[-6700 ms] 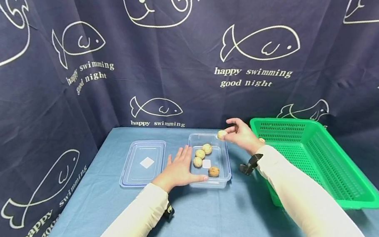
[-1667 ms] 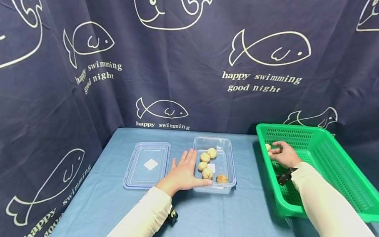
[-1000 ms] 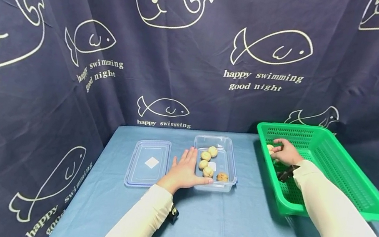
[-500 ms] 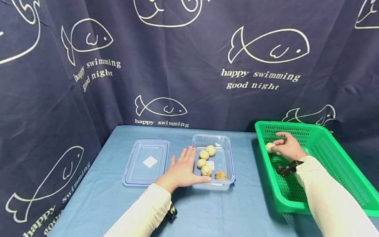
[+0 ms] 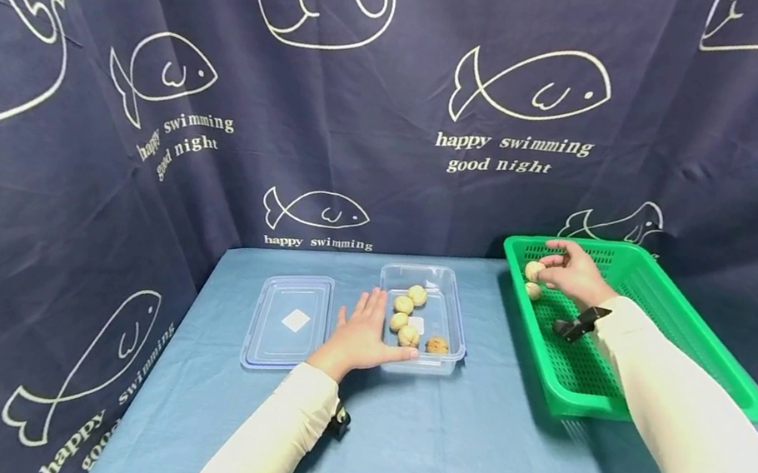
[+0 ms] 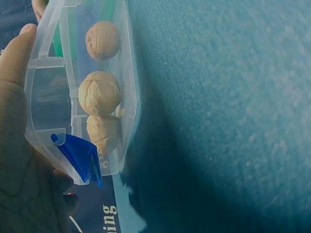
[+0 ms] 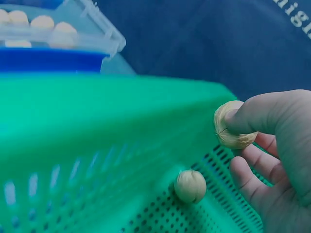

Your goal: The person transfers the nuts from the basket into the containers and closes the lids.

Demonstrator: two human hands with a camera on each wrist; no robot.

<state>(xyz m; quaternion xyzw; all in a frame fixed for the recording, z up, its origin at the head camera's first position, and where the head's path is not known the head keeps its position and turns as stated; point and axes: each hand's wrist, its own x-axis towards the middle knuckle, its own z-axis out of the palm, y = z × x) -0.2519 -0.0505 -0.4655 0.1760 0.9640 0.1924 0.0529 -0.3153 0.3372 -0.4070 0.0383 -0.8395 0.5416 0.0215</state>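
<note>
Pale and ridged, a walnut [image 5: 534, 271] sits pinched between the thumb and fingertips of the right hand [image 5: 574, 273], held up above the near left corner of the green basket [image 5: 695, 343]. Just below it a second walnut [image 5: 533, 291] lies on the perforated basket floor, close to the left wall. The left hand [image 5: 362, 338] lies flat with fingers straight and apart, its palm on the blue cloth of the bench [image 5: 461, 462] and its fingers and thumb against the left wall and near corner of the clear plastic box [image 5: 452, 325]. Four walnuts [image 5: 402, 318] rest inside that box, one of them darker and nearest the front right. Left of the hand a clear lid [image 5: 288, 322] lies flat on the bench. Behind everything hangs a dark navy curtain [image 5: 151, 61] printed with white whales and fish.
</note>
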